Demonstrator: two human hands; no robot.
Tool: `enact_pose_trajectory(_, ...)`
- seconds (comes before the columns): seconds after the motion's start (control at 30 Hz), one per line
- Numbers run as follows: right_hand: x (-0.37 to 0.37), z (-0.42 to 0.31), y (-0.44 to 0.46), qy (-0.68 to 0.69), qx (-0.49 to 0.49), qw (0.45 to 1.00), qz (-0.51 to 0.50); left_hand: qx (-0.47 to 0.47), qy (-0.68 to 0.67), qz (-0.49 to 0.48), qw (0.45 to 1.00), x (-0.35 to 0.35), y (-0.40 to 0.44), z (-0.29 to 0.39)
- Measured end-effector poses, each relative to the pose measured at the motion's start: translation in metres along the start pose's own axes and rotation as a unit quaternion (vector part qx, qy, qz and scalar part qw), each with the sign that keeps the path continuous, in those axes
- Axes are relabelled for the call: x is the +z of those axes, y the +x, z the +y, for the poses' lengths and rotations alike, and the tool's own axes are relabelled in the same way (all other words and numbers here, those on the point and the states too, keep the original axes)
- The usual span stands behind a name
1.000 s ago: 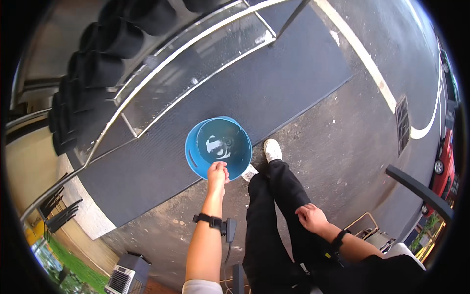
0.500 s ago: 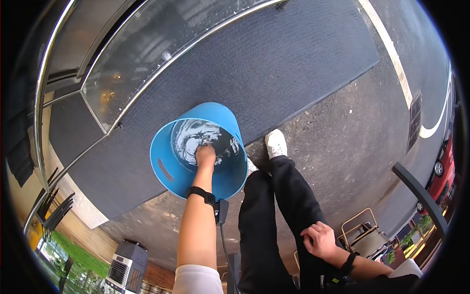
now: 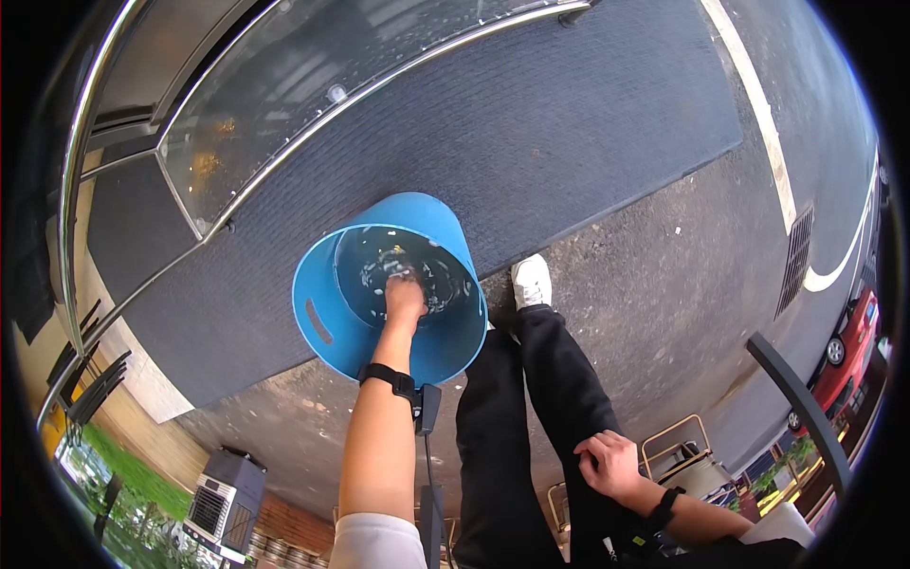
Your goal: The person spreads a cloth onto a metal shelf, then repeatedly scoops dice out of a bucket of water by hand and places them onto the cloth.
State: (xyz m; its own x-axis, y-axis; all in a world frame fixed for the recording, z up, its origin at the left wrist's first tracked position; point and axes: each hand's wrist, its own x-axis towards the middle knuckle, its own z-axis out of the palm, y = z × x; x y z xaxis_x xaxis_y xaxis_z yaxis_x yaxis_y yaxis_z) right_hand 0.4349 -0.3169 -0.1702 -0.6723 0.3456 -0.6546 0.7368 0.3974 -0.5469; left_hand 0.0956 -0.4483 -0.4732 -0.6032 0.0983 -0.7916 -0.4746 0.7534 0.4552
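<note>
A blue bucket (image 3: 443, 356) with a slot in its side stands on the dark mat, with rippling water (image 3: 365, 261) inside. My left hand (image 3: 405, 299) reaches down into it; the fingertips are at the water and cannot be made out, nor can anything they may hold. A black strap with a small box is on the left wrist. My right hand (image 3: 611, 465) rests on my black trouser leg (image 3: 569, 379) with its fingers curled, and nothing shows in it.
A metal railing (image 3: 322, 123) with clear panels runs along the mat (image 3: 531, 123). My white shoe (image 3: 532, 282) is right of the bucket. Further out are a folding chair (image 3: 697, 474), a grey cooler unit (image 3: 225, 498), a drain grate (image 3: 794, 261) and a red car (image 3: 844, 365).
My left hand has gone from above the bucket's near rim down into the water, and the water's ripples have changed. The view has come closer to the bucket. My right hand stays on the leg.
</note>
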Motion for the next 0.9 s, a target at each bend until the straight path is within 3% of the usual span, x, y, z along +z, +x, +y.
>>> enact_pose_trajectory(0.03,0.000,0.000,0.001,0.000,0.000,1.000,-0.002,0.101,0.077,0.028,0.991,0.006,0.025,-0.040)
enact_pose_trajectory(0.13,0.000,0.000,0.002,0.005,0.001,1.000,-0.003,0.151,0.188,0.050,0.969,0.003,0.019,-0.026)
enact_pose_trajectory(0.2,-0.001,-0.001,0.003,0.011,0.003,1.000,-0.002,0.014,0.218,0.038,0.975,0.006,0.016,-0.015)
enact_pose_trajectory(0.33,-0.001,-0.003,0.005,0.009,-0.001,1.000,0.000,0.067,0.070,0.098,0.991,0.010,-0.005,0.003)
enact_pose_trajectory(0.43,-0.001,-0.003,0.008,0.010,0.001,1.000,-0.001,0.128,0.162,0.080,0.975,0.000,-0.024,0.034)
enact_pose_trajectory(0.53,-0.002,-0.005,0.009,0.009,0.005,1.000,-0.005,-0.010,0.077,0.059,0.995,0.009,0.016,-0.014)
enact_pose_trajectory(0.6,-0.002,-0.007,0.011,0.008,0.005,1.000,-0.006,-0.048,0.000,0.016,0.999,0.006,0.022,-0.023)
enact_pose_trajectory(0.67,-0.003,-0.009,0.012,0.007,0.007,1.000,-0.008,-0.190,-0.155,-0.086,0.966,-0.006,-0.013,0.039)
enact_pose_trajectory(0.8,-0.003,-0.010,0.013,0.006,0.005,1.000,-0.004,-0.093,-0.156,-0.070,0.981,-0.003,-0.019,0.037)
enact_pose_trajectory(0.9,-0.002,-0.010,0.014,0.006,0.007,1.000,-0.006,-0.097,-0.108,-0.032,0.989,0.002,-0.019,0.037)
